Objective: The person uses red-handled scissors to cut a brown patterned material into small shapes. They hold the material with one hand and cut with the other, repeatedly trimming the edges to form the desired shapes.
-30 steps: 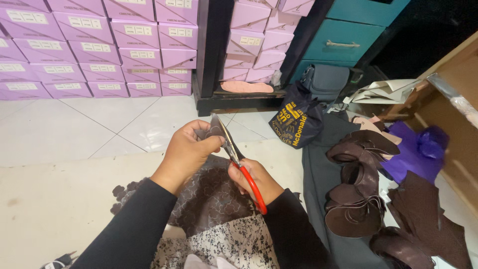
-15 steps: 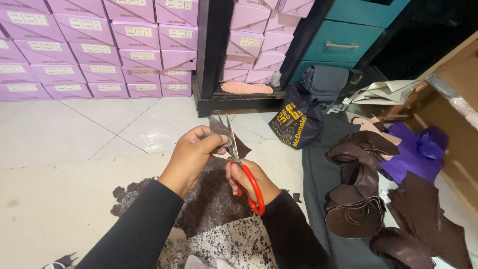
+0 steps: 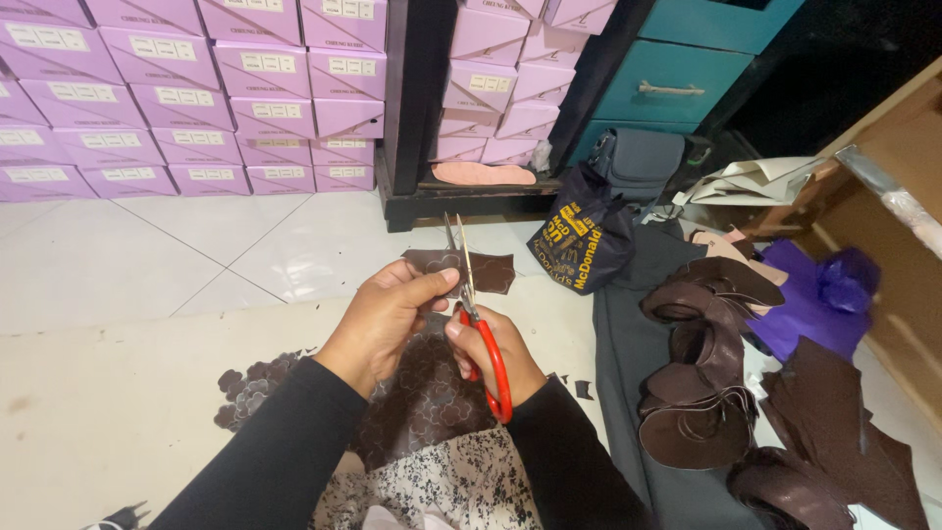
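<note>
Seen from a head camera looking down, a person in black sleeves cuts a small flat piece of dark brown embossed leather with red-handled metal scissors, just above the centre of the frame.

The left hand is closed on the leather, thumb and fingers pinching its near left edge. The right hand is closed through the red loops of the scissors.

Compared with a second ago, the scissors have swung from a slant toward upright, and the blades now stand parted rather than closed, their tips pointing to the top of the frame. The leather piece has also turned and lifted clear into view. This looks like a new bite along the piece's edge being lined up.

The leather piece's long axis runs left to right across the frame, roughly square to the blades, which cross it near its left third. The scissors' long axis runs bottom to top.

Under the hands lies a larger sheet of brown patterned leather on the pale floor. At lower right, curled brown leather cut-outs lie piled. Stacked lilac boxes fill the upper left.
</note>
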